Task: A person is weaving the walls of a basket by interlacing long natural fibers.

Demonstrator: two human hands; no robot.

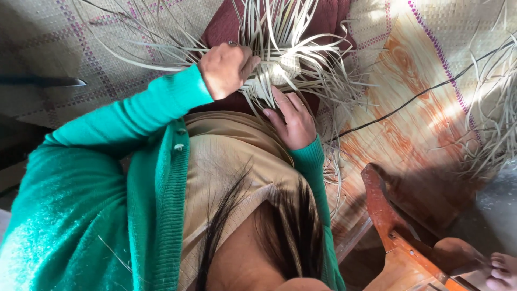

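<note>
A small woven piece of pale palm-leaf strips (280, 70) rests on my lap over maroon cloth (328, 19), with long loose strips fanning out from it on all sides. My left hand (226, 67), in a green sleeve and wearing a ring, is closed on strips at the left edge of the woven piece. My right hand (291, 121) lies just below the piece, its fingers pressing on the lower edge and pinching strips there. The centre of the weave shows between the two hands.
A woven floor mat (420, 108) with purple lines lies underneath. A black cable (409, 99) crosses it. More loose strips (495, 108) pile at the right. An orange-brown wooden object (393, 226) and bare toes (503, 269) are at bottom right. A dark blade-like object (48, 82) lies at the left.
</note>
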